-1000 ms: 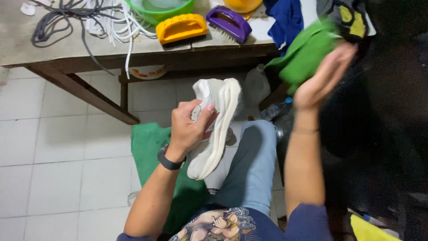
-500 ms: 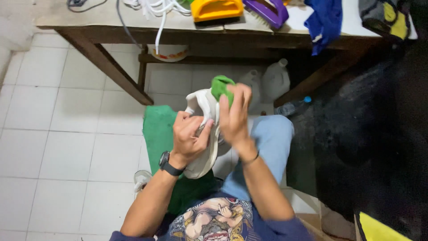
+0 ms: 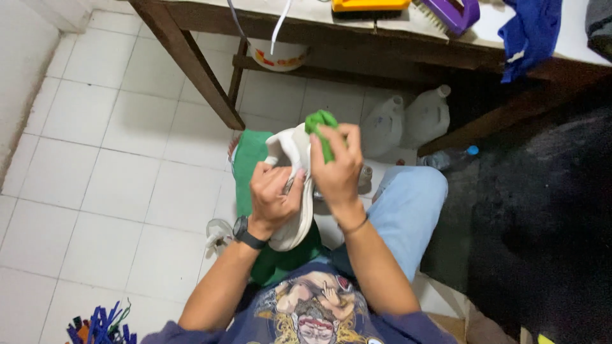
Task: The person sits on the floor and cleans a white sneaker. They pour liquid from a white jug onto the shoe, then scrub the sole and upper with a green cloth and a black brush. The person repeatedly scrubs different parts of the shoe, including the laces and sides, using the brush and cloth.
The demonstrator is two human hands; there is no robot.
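My left hand (image 3: 274,194) grips a white sneaker (image 3: 294,191) around its middle, sole side toward me, held over my lap. My right hand (image 3: 336,167) presses a bunched green cloth (image 3: 320,125) against the toe end of the sneaker. A black watch sits on my left wrist. A green towel (image 3: 248,159) lies over my left leg beneath the shoe, and my right leg wears blue jeans (image 3: 408,210).
A wooden table (image 3: 191,60) stands ahead with an orange brush (image 3: 370,5), a purple brush (image 3: 454,13) and a blue cloth (image 3: 532,32) on it. Two white plastic jugs (image 3: 408,121) stand under it. White floor tiles lie left; a dark mat at right; coloured sticks (image 3: 102,325) bottom left.
My right hand brought the green cloth down from near the table onto the sneaker's toe. The view has tilted down toward my lap.
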